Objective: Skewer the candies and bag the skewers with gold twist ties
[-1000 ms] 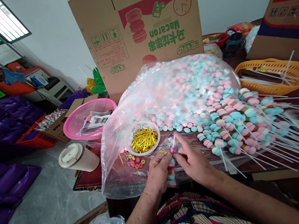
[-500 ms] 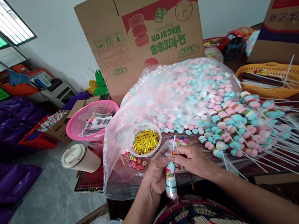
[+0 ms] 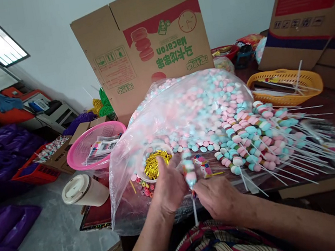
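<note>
A pink, white and blue marshmallow skewer (image 3: 189,170) in a clear wrapper stands upright, candy end away from me and white stick toward me. My right hand (image 3: 219,198) pinches it at the neck, where the wrapper gathers round the stick. On its left my left hand (image 3: 171,187) is open, thumb raised, over the edge of a white bowl (image 3: 170,147) of gold twist ties (image 3: 154,166). Its other fingertips are partly hidden and blurred. Small coloured ring candies (image 3: 145,188) lie beside the bowl. A printed packet (image 3: 202,165) lies beyond my right hand.
A large clear bag of loose marshmallows (image 3: 180,106) fills the table's middle. Skewers (image 3: 261,141) are piled at right, sticks toward me. Around these stand a pink basket (image 3: 73,156), a lidded cup (image 3: 84,192), a yellow basket (image 3: 308,79) and a cardboard box (image 3: 144,57).
The skewer has been turned over: its candy end pointed toward me and now points away. My left hand has let go and moved toward the gold ties. The view has shifted right.
</note>
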Demonstrator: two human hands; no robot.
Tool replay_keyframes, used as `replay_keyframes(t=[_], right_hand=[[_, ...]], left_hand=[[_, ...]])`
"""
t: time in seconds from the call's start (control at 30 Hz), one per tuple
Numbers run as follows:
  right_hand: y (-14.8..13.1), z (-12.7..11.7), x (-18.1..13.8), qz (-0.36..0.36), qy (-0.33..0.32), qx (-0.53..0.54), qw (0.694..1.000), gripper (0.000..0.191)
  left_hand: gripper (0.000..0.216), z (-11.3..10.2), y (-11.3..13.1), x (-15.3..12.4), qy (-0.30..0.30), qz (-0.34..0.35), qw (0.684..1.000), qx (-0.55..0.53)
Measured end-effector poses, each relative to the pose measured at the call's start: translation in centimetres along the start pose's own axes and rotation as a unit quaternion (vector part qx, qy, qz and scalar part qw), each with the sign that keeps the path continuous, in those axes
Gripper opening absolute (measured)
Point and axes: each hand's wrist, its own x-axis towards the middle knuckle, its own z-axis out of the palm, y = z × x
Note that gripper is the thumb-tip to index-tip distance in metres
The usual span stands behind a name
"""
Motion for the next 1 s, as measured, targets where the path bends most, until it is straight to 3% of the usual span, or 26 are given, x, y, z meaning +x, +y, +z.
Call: replay_keyframes(t=[0.03,0.07,0.13,0.2,0.33,0.43,0.5,0.53,0.6,0.63,0.77,0.9,1.0], right_hand=[[0.0,0.0,-0.1,0.047,-0.022,0.079,0.996,0.020],[0.0,-0.1,-0.2,0.115,-0.020,0.163,0.980,0.023],[-0.2,-0.1,-0.2,0.243,0.003,0.319,0.916,0.027],[-0.8,0.2,-0.1,0.278,-0.004,0.410,0.869,0.026],[-1.8,0.4,0.6,0.235,-0.032,0.404,0.883,0.024],[-1.4,-1.0,1.2,0.258,0.070,0.372,0.889,0.025],[-1.4,-1.9,1.3,0.214,0.135,0.294,0.922,0.026],[-1.6,-2.1,1.2,0.171,0.137,0.249,0.943,0.025],[-2.1,-2.0,0.8,0.092,0.092,0.182,0.975,0.024],[-2.2,-1.7,0.7,0.079,0.069,0.167,0.980,0.024],[-1.7,-0.5,0.7,0.167,0.085,0.178,0.966,0.027],[-1.6,-0.2,1.1,0.167,0.077,0.258,0.949,0.027],[-2.2,-0.1,1.2,0.174,0.075,0.300,0.935,0.027]], left_hand=[[0.088,-0.3,0.9,-0.5,0.005,0.039,0.999,-0.008],[0.092,-0.6,1.6,-0.9,-0.012,0.034,0.999,0.010],[0.097,-1.0,1.7,-1.2,-0.057,-0.010,0.996,0.063],[0.084,-0.8,1.0,-1.0,-0.084,-0.046,0.989,0.111],[0.081,0.6,0.1,-0.7,-0.066,0.038,0.996,0.038],[0.070,0.7,0.7,-1.1,-0.049,0.117,0.992,-0.008],[0.069,0.4,0.6,-1.3,-0.073,0.060,0.995,0.023],[0.069,0.4,0.4,-1.3,-0.086,0.011,0.995,0.046],[0.067,0.5,-0.4,-1.0,-0.096,-0.064,0.990,0.079],[0.066,0.8,-0.8,-0.9,-0.091,-0.062,0.990,0.083],[0.066,1.6,-1.7,-0.5,-0.077,0.034,0.992,0.089],[0.060,2.1,-1.6,-0.3,-0.055,0.006,0.997,0.053],[0.055,2.4,-1.7,0.1,-0.017,0.028,0.999,0.023]])
